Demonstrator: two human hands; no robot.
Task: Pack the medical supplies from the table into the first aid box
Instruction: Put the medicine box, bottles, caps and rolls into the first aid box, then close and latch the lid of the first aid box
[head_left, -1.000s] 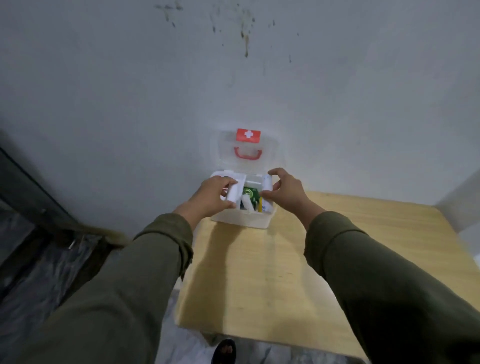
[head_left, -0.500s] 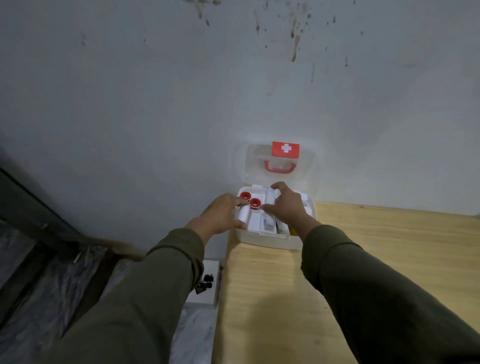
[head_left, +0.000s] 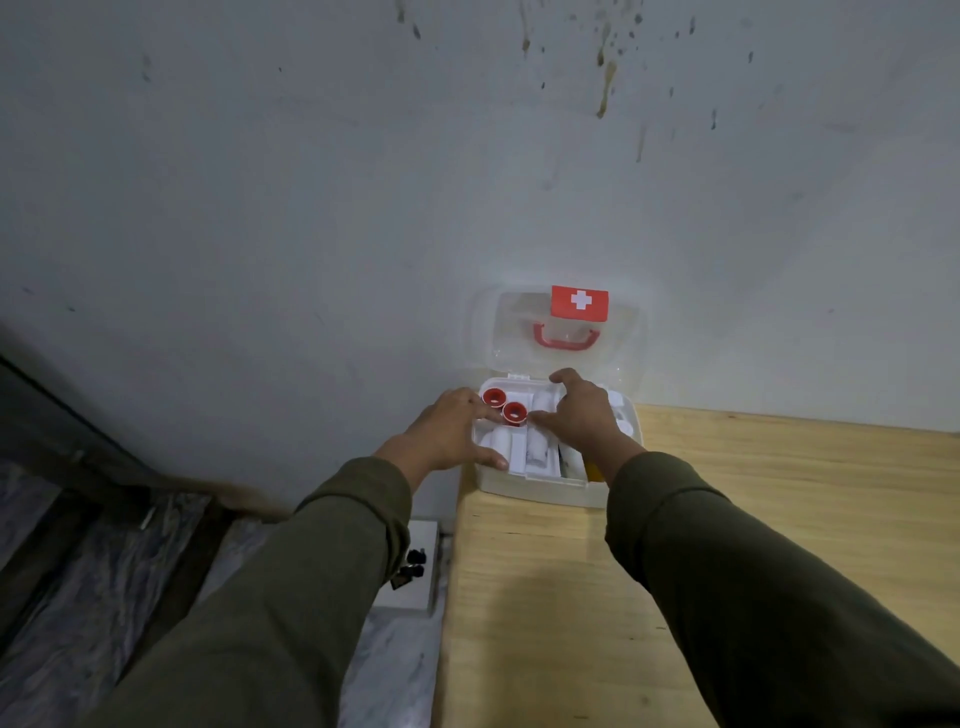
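Note:
The white first aid box (head_left: 540, 492) stands at the far left corner of the wooden table (head_left: 727, 519), its clear lid (head_left: 493, 332) with red handle and red cross label upright against the wall. Inside lie two red tape rolls (head_left: 505, 405), white bandage rolls (head_left: 537, 452) and packets. My left hand (head_left: 447, 434) rests over the box's left side, fingers spread, thumb on the front rim. My right hand (head_left: 582, 415) lies flat on the supplies in the middle, fingers apart. I cannot see either hand holding anything.
A stained grey wall (head_left: 363, 182) rises directly behind the box. Left of the table is a marbled floor with a white power strip (head_left: 415, 566) and a dark frame (head_left: 78, 467). The table's left edge runs just beside the box.
A tray of red tape rolls and bandages now covers the green pack seen earlier. The view has shifted so the box sits further right. Both hands have spread flat over the contents.

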